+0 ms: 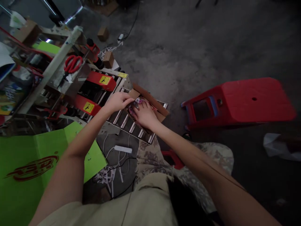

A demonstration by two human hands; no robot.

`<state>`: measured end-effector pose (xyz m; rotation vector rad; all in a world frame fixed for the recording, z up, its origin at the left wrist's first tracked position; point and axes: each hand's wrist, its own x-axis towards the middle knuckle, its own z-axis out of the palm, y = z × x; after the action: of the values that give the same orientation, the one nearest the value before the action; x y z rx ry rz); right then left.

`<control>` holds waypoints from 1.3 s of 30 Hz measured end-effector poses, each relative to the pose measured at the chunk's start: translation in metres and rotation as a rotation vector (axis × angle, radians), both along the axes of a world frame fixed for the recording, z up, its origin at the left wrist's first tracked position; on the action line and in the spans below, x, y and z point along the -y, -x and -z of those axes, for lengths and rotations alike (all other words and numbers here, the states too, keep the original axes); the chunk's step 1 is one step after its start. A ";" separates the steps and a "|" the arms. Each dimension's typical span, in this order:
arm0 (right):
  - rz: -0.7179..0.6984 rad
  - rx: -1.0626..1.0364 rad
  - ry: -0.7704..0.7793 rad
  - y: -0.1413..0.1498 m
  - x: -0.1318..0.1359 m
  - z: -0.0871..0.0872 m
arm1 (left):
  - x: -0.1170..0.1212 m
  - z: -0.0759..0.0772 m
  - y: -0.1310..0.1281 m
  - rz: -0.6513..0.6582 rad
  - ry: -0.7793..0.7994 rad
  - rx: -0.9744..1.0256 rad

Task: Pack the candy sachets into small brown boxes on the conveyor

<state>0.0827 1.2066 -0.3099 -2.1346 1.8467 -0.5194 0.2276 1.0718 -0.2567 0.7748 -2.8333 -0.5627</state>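
A small open cardboard box (150, 99) rests on the roller conveyor (124, 121), its flaps raised. Inside it lie shiny packets in purple, pink and white (138, 101), partly covered by my fingers. My right hand (144, 114) lies on these packets with its fingers spread, pressing from above. At the box's near left edge, my left hand (119, 101) has its fingers bent and its thumb pointing at the packets; it grips the box's edge there.
Left of the box is a sealing machine with red guards (107, 82), and red-handled scissors (73, 64) lie on it. A bright green printed sheet (30, 163) is at lower left. A power strip (123, 149) with cords lies on the floor. A red plastic stool (254, 100) stands right.
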 end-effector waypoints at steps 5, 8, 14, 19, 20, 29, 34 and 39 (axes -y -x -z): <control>-0.037 0.238 0.067 0.020 0.004 0.008 | 0.006 0.021 0.031 -0.191 0.126 0.088; -0.067 0.281 0.075 0.034 -0.004 0.003 | 0.002 0.038 0.046 -0.304 0.241 0.104; 0.082 0.255 0.334 0.064 -0.048 -0.049 | -0.009 0.050 0.044 -0.354 0.374 -0.169; 0.275 0.340 0.324 0.071 -0.047 -0.035 | -0.024 0.050 0.022 0.009 0.328 -0.353; 0.282 0.368 0.288 0.071 -0.045 -0.028 | -0.026 0.050 0.019 0.098 0.332 -0.323; 0.249 0.449 0.228 0.083 -0.045 -0.020 | -0.033 0.048 0.024 0.110 0.247 -0.179; 0.256 0.479 0.202 0.083 -0.045 -0.021 | -0.037 0.030 0.029 0.267 0.102 0.081; 0.242 0.450 0.156 0.088 -0.048 -0.028 | -0.034 0.021 0.054 0.281 0.042 0.153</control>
<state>-0.0055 1.2545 -0.2824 -1.6974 1.8480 -1.1275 0.1739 1.1056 -0.2777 0.4314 -3.1094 -0.4974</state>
